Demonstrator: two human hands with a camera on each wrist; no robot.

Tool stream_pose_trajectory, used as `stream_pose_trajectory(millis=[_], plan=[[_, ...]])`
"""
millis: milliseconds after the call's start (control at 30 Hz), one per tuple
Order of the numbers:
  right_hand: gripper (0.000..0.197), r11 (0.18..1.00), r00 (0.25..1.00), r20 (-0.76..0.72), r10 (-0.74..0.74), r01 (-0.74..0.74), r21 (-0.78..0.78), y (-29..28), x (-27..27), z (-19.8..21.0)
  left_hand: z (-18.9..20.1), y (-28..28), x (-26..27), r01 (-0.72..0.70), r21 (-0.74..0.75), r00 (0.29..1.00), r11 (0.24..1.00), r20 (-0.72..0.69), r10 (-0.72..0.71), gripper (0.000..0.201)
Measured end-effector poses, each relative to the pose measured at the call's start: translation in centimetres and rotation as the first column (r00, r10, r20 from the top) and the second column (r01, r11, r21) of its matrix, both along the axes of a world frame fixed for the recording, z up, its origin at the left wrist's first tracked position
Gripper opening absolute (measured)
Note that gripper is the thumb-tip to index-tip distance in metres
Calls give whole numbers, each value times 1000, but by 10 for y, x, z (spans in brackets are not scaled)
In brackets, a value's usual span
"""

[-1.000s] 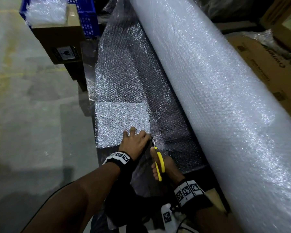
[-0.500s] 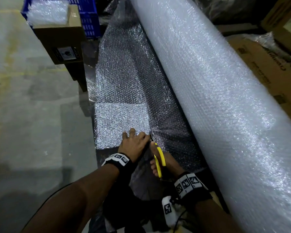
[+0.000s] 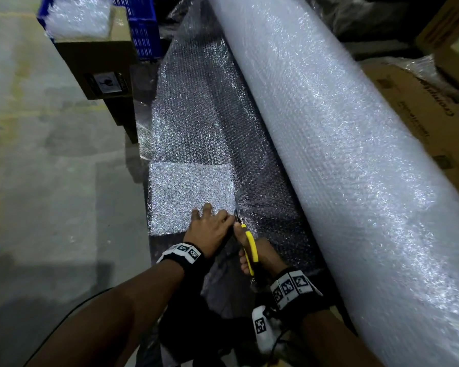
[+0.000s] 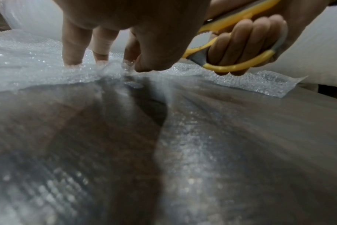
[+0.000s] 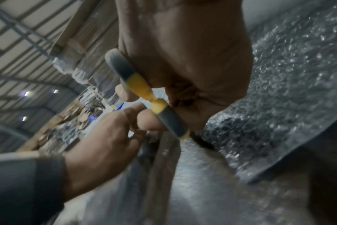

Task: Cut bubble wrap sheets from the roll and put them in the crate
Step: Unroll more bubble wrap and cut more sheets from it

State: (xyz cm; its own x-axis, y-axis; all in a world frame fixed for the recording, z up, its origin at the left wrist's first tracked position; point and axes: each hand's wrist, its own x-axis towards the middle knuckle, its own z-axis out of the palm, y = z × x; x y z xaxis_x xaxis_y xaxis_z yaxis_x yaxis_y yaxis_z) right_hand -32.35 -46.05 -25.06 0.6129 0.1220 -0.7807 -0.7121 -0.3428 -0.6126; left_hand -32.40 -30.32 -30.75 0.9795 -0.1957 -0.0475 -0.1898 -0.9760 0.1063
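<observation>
The right hand [image 3: 263,256] has its grip wrapped through the handles of the yellow scissors [image 3: 249,247], and the blades have crept forward along the unrolled bubble wrap [image 3: 196,123] compared with a second ago, when their tip sat a little nearer the person. The left hand [image 3: 212,226] has barely moved: its fingers [image 4: 71,50] are fairly straight and press down on the brighter, doubled-looking sheet [image 3: 191,192] just left of the cut line, holding it flat on the dark counter [image 4: 279,121]. In the left wrist view the wrap puckers up right where the thumb meets the blades, so the cut seems to be biting through there. The handles look drawn close together in the right wrist view, which suggests a closing stroke. The big roll [image 3: 342,154] lies alongside on the right, touching the unrolled layer. The short advance means this sheet is only partly freed; much of its length ahead of the blades is uncut. The blue crate [image 3: 143,27] stands well apart at the far end, behind a cardboard box [image 3: 101,62] with a pile of wrap on top, so the placing step is not yet due.
</observation>
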Motion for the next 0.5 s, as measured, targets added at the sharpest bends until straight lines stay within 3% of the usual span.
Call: stream_pose_trajectory(millis=[500], plan=[[74, 999, 999, -13, -30, 30, 35, 8, 21, 9, 6, -2, -1, -14, 33, 997, 999, -75, 16, 47]])
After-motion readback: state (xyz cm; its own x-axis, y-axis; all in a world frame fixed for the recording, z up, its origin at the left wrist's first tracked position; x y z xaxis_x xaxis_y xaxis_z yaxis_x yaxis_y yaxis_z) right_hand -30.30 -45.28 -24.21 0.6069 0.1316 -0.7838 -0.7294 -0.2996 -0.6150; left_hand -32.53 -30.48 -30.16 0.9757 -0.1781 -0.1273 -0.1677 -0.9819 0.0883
